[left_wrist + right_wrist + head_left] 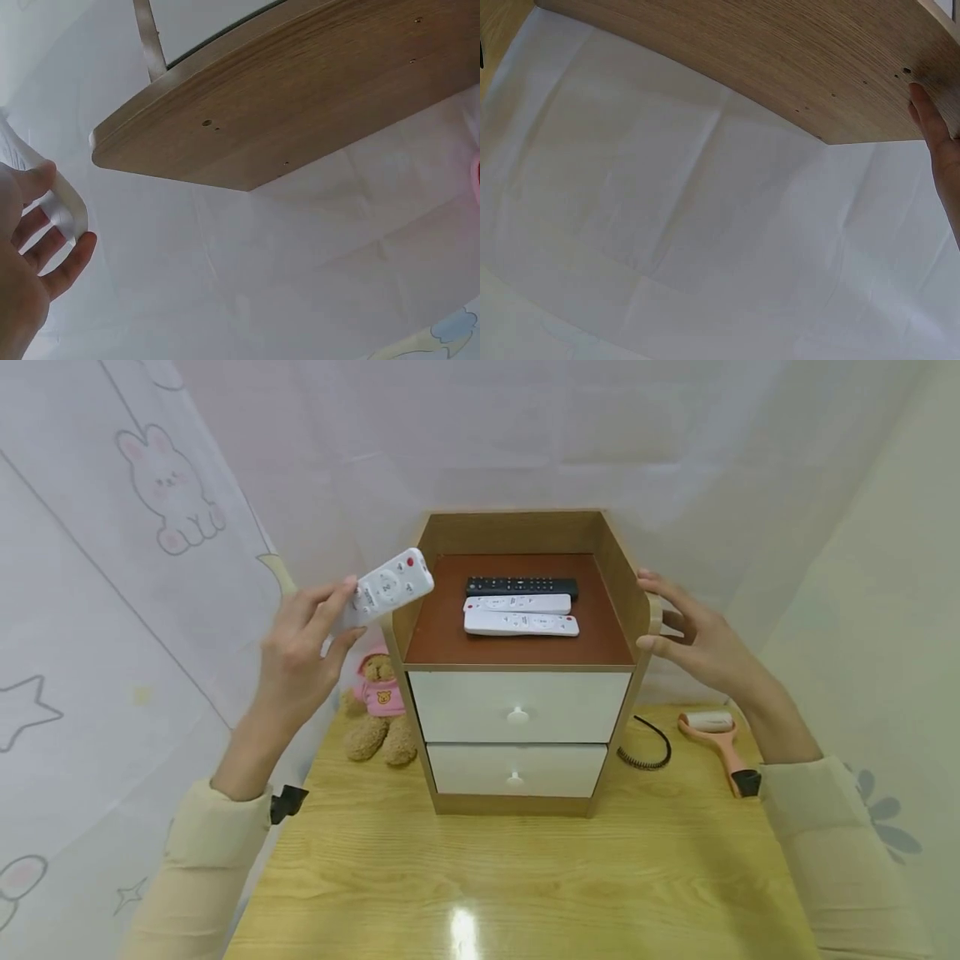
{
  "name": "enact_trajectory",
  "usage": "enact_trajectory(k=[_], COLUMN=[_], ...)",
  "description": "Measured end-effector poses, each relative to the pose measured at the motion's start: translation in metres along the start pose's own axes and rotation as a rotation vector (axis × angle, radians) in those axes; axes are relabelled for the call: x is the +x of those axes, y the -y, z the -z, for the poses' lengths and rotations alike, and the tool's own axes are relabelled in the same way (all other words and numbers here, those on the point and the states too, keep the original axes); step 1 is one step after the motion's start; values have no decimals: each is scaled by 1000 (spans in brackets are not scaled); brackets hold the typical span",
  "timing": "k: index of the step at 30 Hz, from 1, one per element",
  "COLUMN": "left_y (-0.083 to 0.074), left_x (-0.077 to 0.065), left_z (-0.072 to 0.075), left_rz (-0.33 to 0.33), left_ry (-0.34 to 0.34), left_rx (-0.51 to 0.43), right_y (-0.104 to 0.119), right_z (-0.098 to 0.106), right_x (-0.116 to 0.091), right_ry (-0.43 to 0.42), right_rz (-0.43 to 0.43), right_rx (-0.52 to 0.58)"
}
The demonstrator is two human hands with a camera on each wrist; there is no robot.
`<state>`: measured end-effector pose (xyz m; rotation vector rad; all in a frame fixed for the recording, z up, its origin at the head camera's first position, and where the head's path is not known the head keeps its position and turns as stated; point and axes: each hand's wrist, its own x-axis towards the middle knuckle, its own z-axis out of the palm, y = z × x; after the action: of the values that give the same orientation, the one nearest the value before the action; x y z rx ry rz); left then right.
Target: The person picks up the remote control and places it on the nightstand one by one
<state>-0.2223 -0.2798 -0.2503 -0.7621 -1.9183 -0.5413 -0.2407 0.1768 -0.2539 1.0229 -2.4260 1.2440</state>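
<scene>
My left hand (300,639) pinches a white remote control (390,583) between fingers and thumb, raised beside the cabinet's left wall; its red button faces up and away. In the left wrist view the remote (64,202) shows edge-on in the fingers. My right hand (697,635) rests with loosely bent fingers against the right side wall of the small wooden cabinet (522,806). Its fingertips touch the outer panel (780,60) in the right wrist view. On the cabinet's brown top shelf (450,652) lie a black remote (521,587) and two white remotes (521,623), side by side.
Two white drawers (465,706) with round knobs are closed below the shelf. A teddy bear (382,702) in pink sits left of the cabinet. To the right lie a black headband (652,764) and a lint roller (716,739) on the wooden table (517,877).
</scene>
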Motion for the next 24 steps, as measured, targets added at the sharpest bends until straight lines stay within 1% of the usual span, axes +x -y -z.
enact_trajectory(k=[7,12,15,17,21,24], left_y=[-9,-17,-22,-25,-30,-34], left_x=[16,25,30,33,40,45], left_z=[-10,-16,-20,-23,-29,-34], left_rz=[-69,-114,-142,-165,-221,-250], left_ry=[0,6,28,52,109,141], left_rx=[-25,-44,-44,-41,-33,-37], right_y=[-5,-20,-28,-26,-13,-8], right_z=[1,2,2,2,2,3], right_x=[0,1,1,1,1,0], right_ry=[-2,-10,-8,-5,-1,3], right_rz=[-8,-15,-13,-18,-33,-32], right_rx=[-9,-5,2,1,-2,1])
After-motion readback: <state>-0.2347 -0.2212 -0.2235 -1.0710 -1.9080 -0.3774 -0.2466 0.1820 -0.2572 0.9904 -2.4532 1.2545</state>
